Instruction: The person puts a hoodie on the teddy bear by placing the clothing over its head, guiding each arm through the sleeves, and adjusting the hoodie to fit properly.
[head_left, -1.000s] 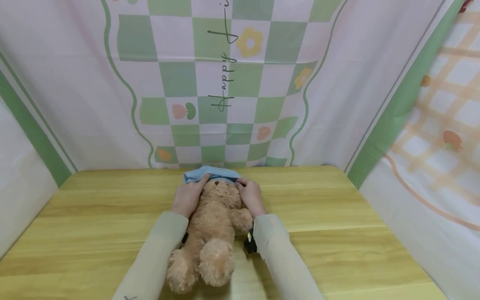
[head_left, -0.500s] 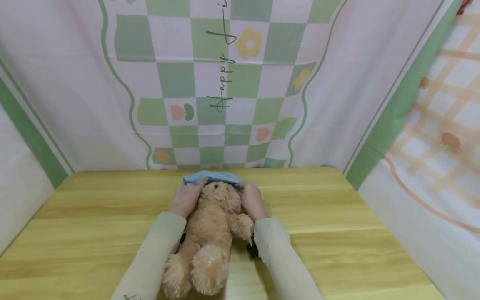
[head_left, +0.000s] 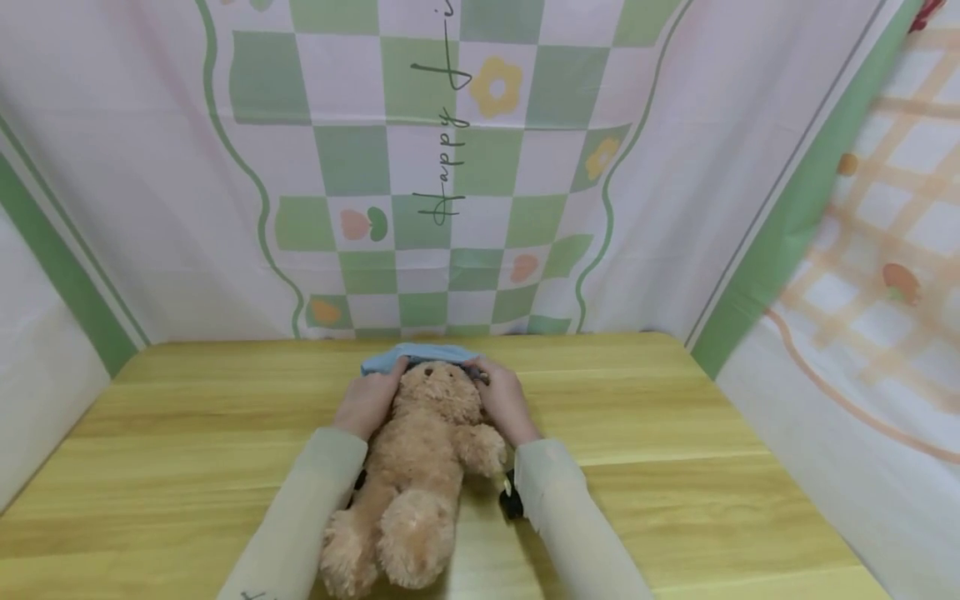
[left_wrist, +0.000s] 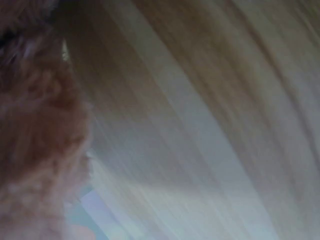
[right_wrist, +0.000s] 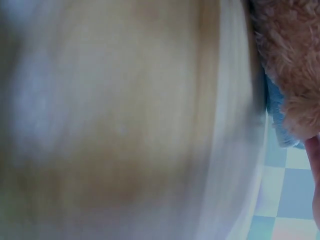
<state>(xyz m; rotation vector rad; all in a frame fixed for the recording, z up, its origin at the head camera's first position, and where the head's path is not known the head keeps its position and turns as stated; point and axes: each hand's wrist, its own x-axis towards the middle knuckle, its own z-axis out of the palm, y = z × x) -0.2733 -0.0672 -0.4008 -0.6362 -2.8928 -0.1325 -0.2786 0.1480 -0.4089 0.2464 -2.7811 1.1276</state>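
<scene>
A light brown teddy bear (head_left: 420,442) lies on its back on the wooden table, head toward the back wall. Blue cloth (head_left: 427,352) covers the top of its head. My left hand (head_left: 367,400) pinches the cloth's left edge beside the bear's head, thumb on top. At the right edge my right hand (head_left: 501,396) pinches the cloth too. The left wrist view has brown fur (left_wrist: 40,125) at its left side, with no hand visible. In the right wrist view, part of my right hand (right_wrist: 314,170) shows below the fur (right_wrist: 295,55) and blue cloth (right_wrist: 275,105).
The yellow wooden table (head_left: 675,467) reaches back to a hanging cloth (head_left: 495,167) with green and white checks. Another cloth with orange lines (head_left: 900,217) hangs at the right. A small black object (head_left: 512,500) is at my right wrist.
Both hands and the bear have shifted slightly toward me and left. The blue cloth sits a little lower in view, and my right fingers have moved slightly inward along its edge.
</scene>
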